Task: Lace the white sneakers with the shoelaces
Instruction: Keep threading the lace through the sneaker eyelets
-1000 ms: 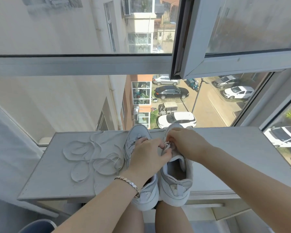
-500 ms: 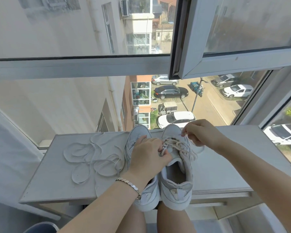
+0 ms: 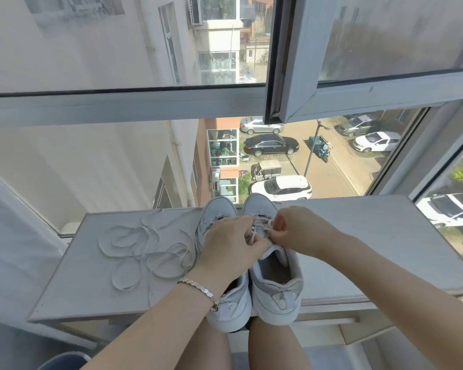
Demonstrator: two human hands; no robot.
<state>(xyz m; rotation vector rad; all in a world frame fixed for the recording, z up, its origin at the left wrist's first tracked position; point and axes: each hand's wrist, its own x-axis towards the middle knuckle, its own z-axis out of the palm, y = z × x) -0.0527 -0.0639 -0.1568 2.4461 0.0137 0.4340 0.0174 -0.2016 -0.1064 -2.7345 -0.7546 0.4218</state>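
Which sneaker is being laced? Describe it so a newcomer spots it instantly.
On the pale ledge under the open window, a white pair stands side by side, toes toward the glass. It is the right sneaker, gripped by the left hand while the right hand pinches its lace. Unlike the left sneaker, it shows a lace crossing its eyelets.

Two white sneakers (image 3: 274,287) of matt leather-like material with cloth lining; flat woven white cloth shoelace (image 3: 142,249); smooth matt pale-grey tabletop (image 3: 91,284); shiny silver metal link bracelet (image 3: 202,289).
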